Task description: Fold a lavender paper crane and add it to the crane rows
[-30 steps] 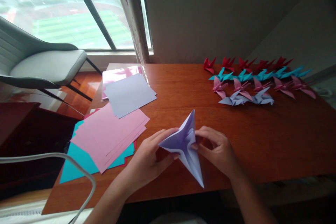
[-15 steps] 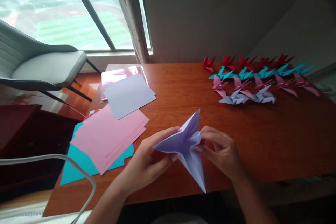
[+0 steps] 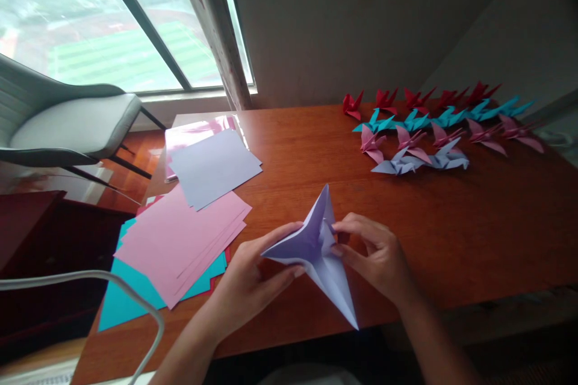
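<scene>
- Left hand point(image 3: 255, 277): fingers and thumb parted around the folded lavender paper point(image 3: 311, 246), gripping its left part.
- Right hand point(image 3: 372, 252): thumb and forefinger almost together, pinching the same paper's right side.
- That paper is held above the desk point(image 3: 289, 162), close to the near edge.
- Pink sheets point(image 3: 180, 240) overlap turquoise sheets point(image 3: 130, 292) toward the near left corner; lavender sheets point(image 3: 217, 165) lie nearer the far left corner.
- Red cranes point(image 3: 418, 99), turquoise cranes point(image 3: 415, 121), pink cranes point(image 3: 409, 141) and lavender cranes point(image 3: 400, 163) form rows toward the far right corner, red farthest back.
</scene>
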Motion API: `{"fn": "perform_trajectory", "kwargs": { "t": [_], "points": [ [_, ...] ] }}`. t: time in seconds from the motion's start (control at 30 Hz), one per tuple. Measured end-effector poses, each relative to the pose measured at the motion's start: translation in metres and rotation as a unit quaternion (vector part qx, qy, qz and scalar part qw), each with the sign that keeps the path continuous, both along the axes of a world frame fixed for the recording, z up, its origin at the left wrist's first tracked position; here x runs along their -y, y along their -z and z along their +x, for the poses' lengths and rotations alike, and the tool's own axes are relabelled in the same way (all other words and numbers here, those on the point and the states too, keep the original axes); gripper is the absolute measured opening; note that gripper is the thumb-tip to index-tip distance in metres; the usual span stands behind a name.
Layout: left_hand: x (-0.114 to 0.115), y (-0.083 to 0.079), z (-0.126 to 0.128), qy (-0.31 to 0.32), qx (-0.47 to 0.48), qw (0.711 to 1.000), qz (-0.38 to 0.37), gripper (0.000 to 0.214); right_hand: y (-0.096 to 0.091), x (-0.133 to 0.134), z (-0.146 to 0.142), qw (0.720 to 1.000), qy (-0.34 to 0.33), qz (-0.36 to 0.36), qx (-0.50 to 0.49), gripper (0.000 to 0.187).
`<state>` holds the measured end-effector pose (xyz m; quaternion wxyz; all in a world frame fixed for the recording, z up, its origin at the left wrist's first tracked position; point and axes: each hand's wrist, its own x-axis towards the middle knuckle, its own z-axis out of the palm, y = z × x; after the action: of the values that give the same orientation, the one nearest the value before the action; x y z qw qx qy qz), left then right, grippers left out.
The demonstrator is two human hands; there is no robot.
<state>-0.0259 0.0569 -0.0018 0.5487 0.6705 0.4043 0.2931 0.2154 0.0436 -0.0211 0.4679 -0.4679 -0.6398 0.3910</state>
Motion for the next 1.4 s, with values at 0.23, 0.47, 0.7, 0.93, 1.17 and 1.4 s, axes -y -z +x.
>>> {"fn": "perform_trajectory", "kwargs": {
  "t": [0.23,0.47,0.7,0.93,1.17,1.4],
  "points": [
    [-0.001,0.002,0.000,-0.006,-0.007,1.000,-0.014,0.053,0.000,0.001,0.001,1.000,-0.007,-0.017,-0.004,0.027],
    [0.000,0.001,-0.004,-0.055,0.003,0.998,-0.019,0.053,0.005,0.007,0.005,0.999,0.012,-0.044,-0.023,0.047],
    [0.000,-0.002,-0.006,-0.077,0.068,0.989,-0.108,0.051,0.014,0.013,0.009,0.997,0.005,-0.064,-0.037,0.052],
    [-0.001,-0.003,-0.007,-0.088,0.097,0.980,-0.148,0.051,0.007,0.012,0.009,0.995,0.012,-0.087,-0.041,0.055],
    [-0.002,-0.014,-0.005,-0.085,0.146,0.969,-0.181,0.047,0.005,0.014,0.008,0.980,0.005,-0.144,-0.138,0.054],
    [-0.003,-0.017,-0.004,-0.086,0.170,0.964,-0.188,0.052,0.003,0.012,0.008,0.982,0.008,-0.137,-0.129,0.052]
  ]
}}
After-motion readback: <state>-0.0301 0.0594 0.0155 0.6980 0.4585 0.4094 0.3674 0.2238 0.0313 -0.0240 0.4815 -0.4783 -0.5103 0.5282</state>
